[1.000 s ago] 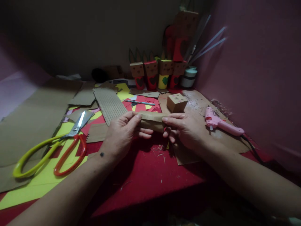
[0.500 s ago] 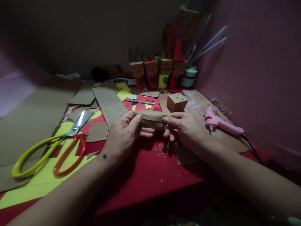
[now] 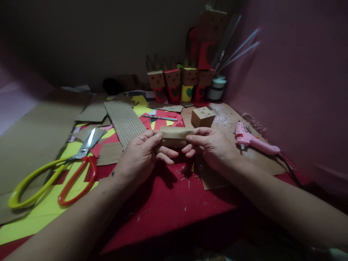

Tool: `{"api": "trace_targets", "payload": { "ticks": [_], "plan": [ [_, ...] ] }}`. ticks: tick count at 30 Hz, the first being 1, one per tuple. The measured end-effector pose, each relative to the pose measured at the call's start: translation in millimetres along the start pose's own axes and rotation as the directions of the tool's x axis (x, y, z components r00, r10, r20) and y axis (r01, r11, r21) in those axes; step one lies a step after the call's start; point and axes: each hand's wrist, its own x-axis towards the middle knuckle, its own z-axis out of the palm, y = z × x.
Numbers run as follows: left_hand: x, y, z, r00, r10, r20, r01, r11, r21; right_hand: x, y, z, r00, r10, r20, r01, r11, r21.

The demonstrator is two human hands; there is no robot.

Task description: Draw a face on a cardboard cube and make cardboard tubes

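Observation:
Between my two hands is a folded strip of brown cardboard (image 3: 174, 133), held above the red tabletop (image 3: 165, 203). My left hand (image 3: 145, 150) pinches its left end between thumb and index finger, the other fingers stretched below it. At the right end, the thumb and fingers of my right hand (image 3: 208, 145) grip it the same way. Just behind stands a small cardboard box (image 3: 202, 116) with marks drawn on its top. Left of my left hand lie scissors (image 3: 83, 154) with one yellow and one red handle, blades slightly apart.
A pink glue gun (image 3: 252, 139) lies on a cardboard sheet at right, its cord trailing off. Several box-headed paper figures (image 3: 172, 85) stand at the back beside a light jar (image 3: 216, 87) with sticks. Corrugated cardboard (image 3: 125, 121), coloured paper and a striped straw (image 3: 160, 117) cover the left and middle.
The cardboard strip has tilted a little, showing more of its upper face. My right fingers have drawn in under it. The whole view has shifted slightly.

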Motion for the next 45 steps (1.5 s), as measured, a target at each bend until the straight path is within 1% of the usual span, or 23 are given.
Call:
{"api": "trace_targets", "payload": {
  "ticks": [4,10,13,16,20,24,26,27,29,31,32,36,39,42,45],
  "plan": [
    [-1,1,1,1.000,-0.008,0.014,0.008,1.000,-0.006,-1,-1,1,1.000,0.007,-0.017,-0.008,1.000,-0.023],
    [1,-3,-1,0.998,0.047,0.051,-0.044,0.998,-0.054,-3,-1,2,1.000,0.012,-0.026,-0.014,0.999,-0.050],
    [2,-7,-2,0.997,0.030,0.065,-0.027,0.999,-0.040,-5,0,3,1.000,0.007,-0.012,-0.008,0.998,-0.059],
    [1,-10,-2,1.000,-0.005,0.029,0.004,0.999,0.040,-9,0,6,1.000,0.007,0.022,-0.006,0.998,-0.061],
    [-1,-10,-3,0.999,-0.011,-0.038,0.016,0.992,0.128,-13,-2,8,0.997,0.027,0.069,-0.024,0.999,-0.042],
    [-4,-6,-3,0.996,-0.005,-0.094,0.020,0.987,0.157,-9,-2,3,0.986,0.022,0.168,-0.032,0.998,0.054],
    [-5,-5,-3,0.995,0.008,-0.100,0.007,0.989,0.151,-7,-2,2,0.981,0.016,0.191,-0.036,0.994,0.102],
    [-5,-5,-2,0.995,0.013,-0.100,0.002,0.988,0.152,-8,-2,1,0.980,0.019,0.196,-0.036,0.996,0.084],
    [-5,-6,0,0.995,0.018,-0.096,-0.002,0.986,0.167,-9,-2,2,0.982,0.033,0.188,-0.027,0.999,-0.033],
    [-5,-7,1,0.997,0.020,-0.080,-0.005,0.981,0.195,-12,-2,4,0.988,0.030,0.154,-0.007,0.988,-0.153],
    [-6,-7,1,0.998,0.021,-0.062,-0.008,0.979,0.204,-12,-1,4,0.991,0.023,0.134,0.002,0.984,-0.178],
    [-6,-8,1,1.000,0.007,0.027,-0.012,0.984,0.178,-10,0,4,0.996,-0.008,0.084,0.022,0.985,-0.171],
    [-7,-6,0,0.998,0.015,0.063,-0.024,0.989,0.147,-6,2,2,0.998,-0.011,0.059,0.022,0.984,-0.176],
    [-8,-5,0,0.996,0.040,0.084,-0.052,0.988,0.145,-4,3,-1,0.997,-0.030,0.070,0.040,0.988,-0.146],
    [-8,-4,0,0.995,0.055,0.084,-0.066,0.988,0.140,-5,1,-2,0.994,-0.047,0.102,0.062,0.987,-0.151]
  ]
}}
